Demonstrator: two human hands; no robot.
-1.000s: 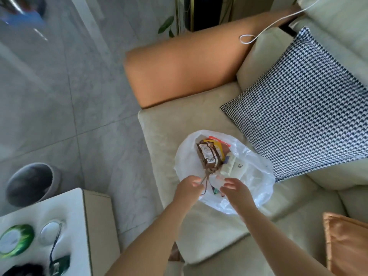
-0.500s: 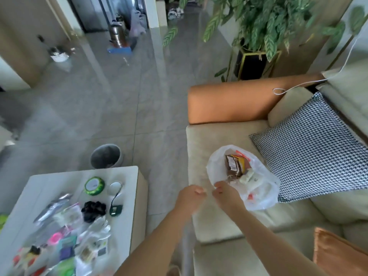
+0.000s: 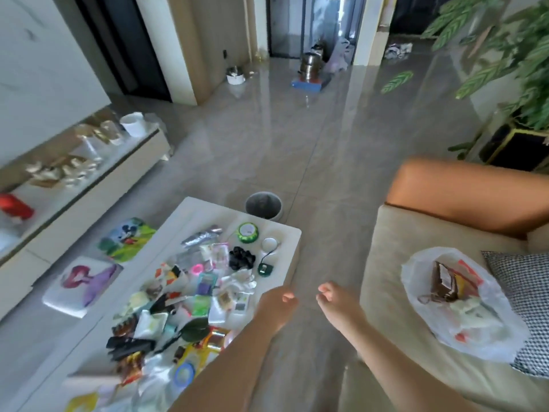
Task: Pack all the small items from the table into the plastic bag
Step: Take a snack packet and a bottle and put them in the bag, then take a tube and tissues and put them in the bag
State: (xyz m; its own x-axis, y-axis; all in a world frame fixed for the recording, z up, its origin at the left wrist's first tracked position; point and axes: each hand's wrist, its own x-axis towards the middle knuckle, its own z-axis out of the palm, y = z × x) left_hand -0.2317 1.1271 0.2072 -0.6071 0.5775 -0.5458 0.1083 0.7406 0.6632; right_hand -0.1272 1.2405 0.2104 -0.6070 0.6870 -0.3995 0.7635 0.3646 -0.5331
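Step in hand: return reach from plastic bag (image 3: 463, 307) to table (image 3: 285, 233) for next pick.
Left hand (image 3: 276, 307): fingers loosely curled, holding nothing, at table's near edge.
Right hand (image 3: 335, 301): empty, apparently relaxed; view blurred.
Bag: on sofa (image 3: 401, 263), mouth open, partly filled.
Small items (image 3: 208, 286): many on table.
Next: pick one item, carry across to bag mouth.

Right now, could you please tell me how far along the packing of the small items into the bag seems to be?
Partly done. The plastic bag on the sofa already holds a brown packet and a few other things. Nothing is in hand: the left hand and right hand hang loosely curled between sofa and table. Much is left: a pile including a green tape roll and black scrunchie.
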